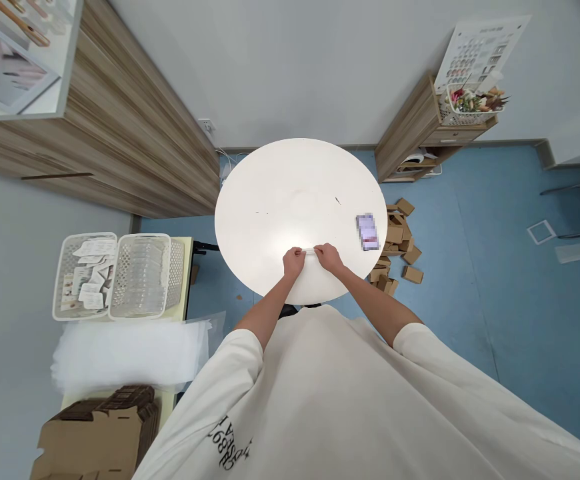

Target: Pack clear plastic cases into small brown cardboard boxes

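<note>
Your left hand (293, 261) and right hand (328, 257) each pinch an end of a small white strip (311, 251) at the table's (280, 193) 6 o'clock edge; a phone (368, 232) lies at 3 o'clock.

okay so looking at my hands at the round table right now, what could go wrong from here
The small white item pinched between your left hand and right hand sits near the round table's front edge, so it might slip off. The phone lies close to the right rim, above the cardboard boxes, and an elbow could nudge it over.
</note>
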`<state>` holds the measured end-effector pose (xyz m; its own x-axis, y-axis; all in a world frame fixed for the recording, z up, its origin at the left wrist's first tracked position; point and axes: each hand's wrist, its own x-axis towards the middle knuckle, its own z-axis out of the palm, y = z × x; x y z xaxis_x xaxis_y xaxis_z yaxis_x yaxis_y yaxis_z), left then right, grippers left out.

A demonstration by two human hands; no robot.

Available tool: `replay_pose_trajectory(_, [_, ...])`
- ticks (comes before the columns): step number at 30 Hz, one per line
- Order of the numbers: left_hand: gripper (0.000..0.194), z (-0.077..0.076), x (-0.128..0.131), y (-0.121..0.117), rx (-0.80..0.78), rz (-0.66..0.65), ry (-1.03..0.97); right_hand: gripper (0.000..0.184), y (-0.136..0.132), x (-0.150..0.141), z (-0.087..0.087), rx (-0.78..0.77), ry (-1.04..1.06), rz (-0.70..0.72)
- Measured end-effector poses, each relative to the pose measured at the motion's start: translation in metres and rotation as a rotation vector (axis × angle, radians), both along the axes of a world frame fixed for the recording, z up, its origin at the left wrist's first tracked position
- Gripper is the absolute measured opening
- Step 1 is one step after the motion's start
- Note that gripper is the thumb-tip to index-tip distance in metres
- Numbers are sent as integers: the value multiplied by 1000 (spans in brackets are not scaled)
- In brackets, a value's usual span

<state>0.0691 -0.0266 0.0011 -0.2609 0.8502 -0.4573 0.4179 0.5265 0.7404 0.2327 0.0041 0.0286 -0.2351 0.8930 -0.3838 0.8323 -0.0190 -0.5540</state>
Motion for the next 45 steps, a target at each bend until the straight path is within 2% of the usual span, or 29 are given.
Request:
replay_pose_trajectory(6, [15,4,1,6,38,3,11,37,11,-4,10,-20,5,11])
replay_pose_trajectory(12, [16,11,2,17,-56,45,-2,34,21,-9,11,-68,42,-51])
replay_pose_trajectory(23, [17,12,-4,26,-157,119,-107,32,20,-12,7,-32,-40,-24])
replay_pose_trajectory(34, [26,12,-6,24,-198,180,-195,34,14,-11,6,-1,-86,2])
replay_pose_trajectory(38, [27,15,-4,23,-213,208,-206,33,17,-8,5,-12,-112,84])
replay_pose_trajectory(45, [25,17,-2,27,-188,172,-145,19,30,2,9,-64,-261,377])
